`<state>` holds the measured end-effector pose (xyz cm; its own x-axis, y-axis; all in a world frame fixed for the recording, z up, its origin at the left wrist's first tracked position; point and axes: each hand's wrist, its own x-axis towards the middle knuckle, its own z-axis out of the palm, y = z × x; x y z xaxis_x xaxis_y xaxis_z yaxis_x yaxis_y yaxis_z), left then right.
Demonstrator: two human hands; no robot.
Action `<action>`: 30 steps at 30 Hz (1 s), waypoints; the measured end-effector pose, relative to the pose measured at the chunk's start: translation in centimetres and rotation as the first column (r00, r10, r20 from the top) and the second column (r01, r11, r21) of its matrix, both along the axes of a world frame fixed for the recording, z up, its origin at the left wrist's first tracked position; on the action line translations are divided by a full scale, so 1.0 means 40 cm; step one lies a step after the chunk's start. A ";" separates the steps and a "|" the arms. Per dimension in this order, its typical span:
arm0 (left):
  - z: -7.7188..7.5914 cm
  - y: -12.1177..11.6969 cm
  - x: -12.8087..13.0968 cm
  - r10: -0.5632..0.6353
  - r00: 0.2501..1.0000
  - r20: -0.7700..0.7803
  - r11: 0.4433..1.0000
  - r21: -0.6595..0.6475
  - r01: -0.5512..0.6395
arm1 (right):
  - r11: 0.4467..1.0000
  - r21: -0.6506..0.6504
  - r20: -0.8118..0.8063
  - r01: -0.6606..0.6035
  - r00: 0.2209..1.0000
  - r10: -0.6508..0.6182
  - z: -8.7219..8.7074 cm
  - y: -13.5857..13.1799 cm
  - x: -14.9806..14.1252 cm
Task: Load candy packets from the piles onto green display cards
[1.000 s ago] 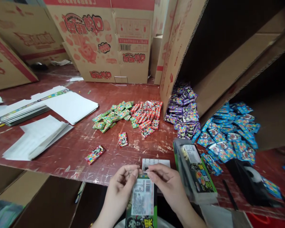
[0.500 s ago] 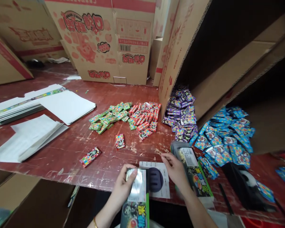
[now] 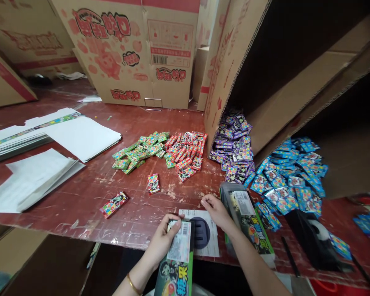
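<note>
My left hand is closed around the top end of a green and black candy box, which has a white barcode label near its top. The thumb rests on the label. My right hand is held over the edge of a printed paper sheet with its fingers curled together. Whatever its fingertips may hold is too small to make out. Beside my right forearm lies a second labelled candy box in clear plastic. A dark round slotted disc sits on the sheet.
Piles of green candy packs, red packs, purple packs and blue packs lie beyond. Two red packs lie apart. White sheets are at left. A black tape dispenser stands right. Cartons wall the back.
My right hand has moved slightly left, and its fingers are curled closer together. The box in my left hand has tilted a little, so its label shows less glare.
</note>
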<state>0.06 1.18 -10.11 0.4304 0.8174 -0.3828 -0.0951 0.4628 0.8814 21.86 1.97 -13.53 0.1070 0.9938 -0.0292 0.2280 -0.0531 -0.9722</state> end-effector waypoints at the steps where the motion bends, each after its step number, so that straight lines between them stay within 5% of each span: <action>1: -0.001 0.000 0.000 -0.002 1.000 -0.003 1.000 0.005 0.002 | 1.000 0.006 -0.016 0.004 1.000 -0.004 -0.001 0.003 -0.012; 9: -0.002 -0.003 0.001 0.015 0.999 -0.051 0.996 0.083 -0.011 | 0.998 -0.042 -0.227 0.038 0.973 -0.047 0.026 0.007 -0.053; 16: 0.055 -0.018 0.004 0.038 0.994 -0.101 0.975 0.222 -0.015 | 0.995 -0.095 -0.514 0.024 0.855 -0.070 0.173 -0.032 -0.102; 19: 0.084 -0.026 0.003 0.018 0.989 -0.150 0.961 0.276 0.025 | 0.996 -0.072 -0.491 -0.043 0.871 0.002 0.220 -0.045 -0.141; 24: 0.109 -0.039 -0.001 0.017 0.976 -0.218 0.940 0.336 0.059 | 0.993 -0.086 -0.421 -0.077 0.907 0.034 0.221 -0.049 -0.157; 30: 0.127 -0.055 0.012 0.074 0.993 -0.095 0.921 0.389 -0.031 | 0.874 -0.355 -0.713 -0.332 0.700 -0.024 0.207 -0.059 -0.145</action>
